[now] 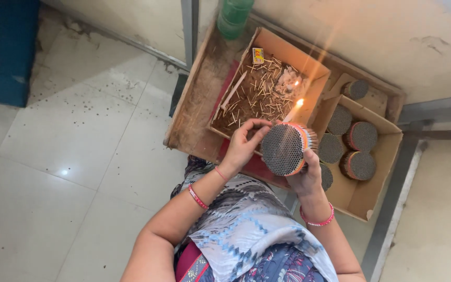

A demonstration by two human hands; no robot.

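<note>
left hand (244,143): raised over the near edge of the stick box, fingers (257,125) pinched together at the top left rim of the round bundle; too small to tell whether a stick sits between them.
right hand (305,177): under and behind the bundle, fingers wrapped shut around its side, holding it up.
round bundle (284,149): a tight disc of sticks, its dark face turned toward the camera, held in the air between the two boxes.
candle (294,109): lit, standing just behind the bundle at the stick box's right wall.
stick box (309,65): open cardboard, loose sticks scattered inside.
bundle box (358,196): open, right of the hands, several finished bundles (362,137) packed close.
wooden tray (194,99): carries the stick box; its left strip lies bare.
floor (79,146): wide tiled room to the left.
wall (392,42): close behind both boxes.
</note>
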